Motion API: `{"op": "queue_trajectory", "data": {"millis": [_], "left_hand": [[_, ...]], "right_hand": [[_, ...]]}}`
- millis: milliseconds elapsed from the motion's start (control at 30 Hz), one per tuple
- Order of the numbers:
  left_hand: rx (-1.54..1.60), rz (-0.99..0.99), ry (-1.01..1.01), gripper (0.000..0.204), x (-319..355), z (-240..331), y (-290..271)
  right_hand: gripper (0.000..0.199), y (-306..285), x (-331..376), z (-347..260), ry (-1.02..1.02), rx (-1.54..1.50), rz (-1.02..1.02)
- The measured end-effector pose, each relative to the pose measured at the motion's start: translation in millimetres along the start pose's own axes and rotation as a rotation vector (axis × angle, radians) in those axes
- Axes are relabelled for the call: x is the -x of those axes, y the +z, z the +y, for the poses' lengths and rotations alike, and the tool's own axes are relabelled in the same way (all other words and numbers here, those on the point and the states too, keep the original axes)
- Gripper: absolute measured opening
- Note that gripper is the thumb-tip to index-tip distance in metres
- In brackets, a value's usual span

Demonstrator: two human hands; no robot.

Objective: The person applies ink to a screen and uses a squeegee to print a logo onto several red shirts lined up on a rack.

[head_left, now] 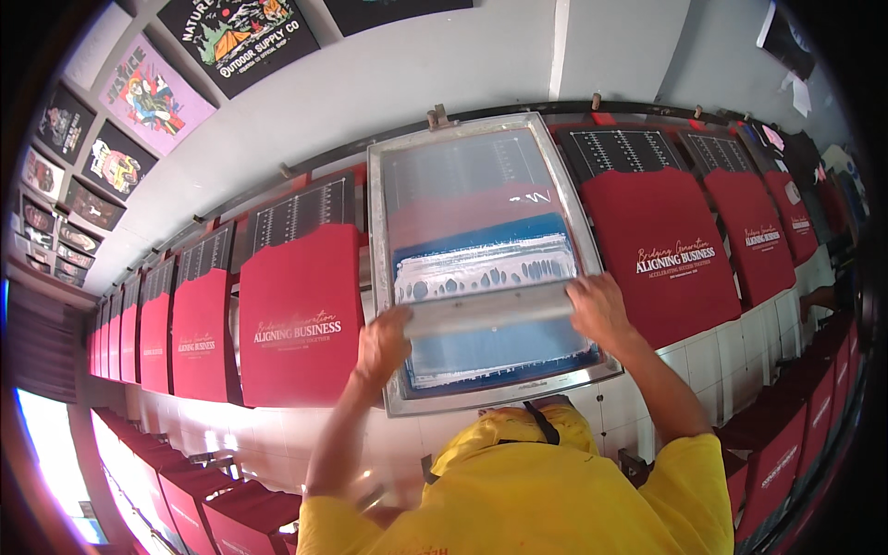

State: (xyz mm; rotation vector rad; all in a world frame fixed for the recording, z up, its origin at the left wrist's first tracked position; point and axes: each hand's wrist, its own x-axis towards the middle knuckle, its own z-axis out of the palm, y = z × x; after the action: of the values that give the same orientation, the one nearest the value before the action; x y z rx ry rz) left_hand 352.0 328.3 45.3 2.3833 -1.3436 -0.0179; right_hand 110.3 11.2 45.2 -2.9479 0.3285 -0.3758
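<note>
Squeegee (487,310) lay across the screen (481,250), mid-frame, over a red shirt (462,215) on the long table (740,342). Left hand (384,344) closed its grip on one end, right hand (598,312) on the other — both wrapped tight on the blade. White ink (481,268) pooled just above. Best pulled with even pressure at both ends, blade held level and at a steady tilt — frame kept flat on the shirt. Printed shirts (301,314) sat on either side.
</note>
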Motion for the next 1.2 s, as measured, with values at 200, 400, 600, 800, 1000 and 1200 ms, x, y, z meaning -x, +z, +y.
{"op": "queue_trajectory", "data": {"millis": [200, 400, 600, 800, 1000, 1200], "left_hand": [[-0.059, -0.043, -0.03, 0.054, 97, 52, 7], [-0.056, -0.002, 0.001, 0.049, 83, 36, 21], [-0.034, 0.004, 0.052, 0.043, 1, -3, 18], [-0.047, -0.165, -0.085, 0.035, -58, -15, 0], [-0.034, -0.032, -0.064, 0.037, -24, 10, -21], [-0.049, 0.044, -0.025, 0.045, 83, 52, -6]], "right_hand": [[0.021, -2, 93, -35, -0.038, -0.043, 0.1], [0.018, 17, 78, -28, -0.014, -0.016, 0.095], [0.008, 24, 4, 4, -0.021, 0.043, 0.033], [0.003, 16, -58, 32, -0.005, 0.019, -0.072], [0.005, -15, -31, 13, -0.035, 0.04, 0.03], [0.013, -13, 75, -29, -0.029, 0.04, 0.103]]}}
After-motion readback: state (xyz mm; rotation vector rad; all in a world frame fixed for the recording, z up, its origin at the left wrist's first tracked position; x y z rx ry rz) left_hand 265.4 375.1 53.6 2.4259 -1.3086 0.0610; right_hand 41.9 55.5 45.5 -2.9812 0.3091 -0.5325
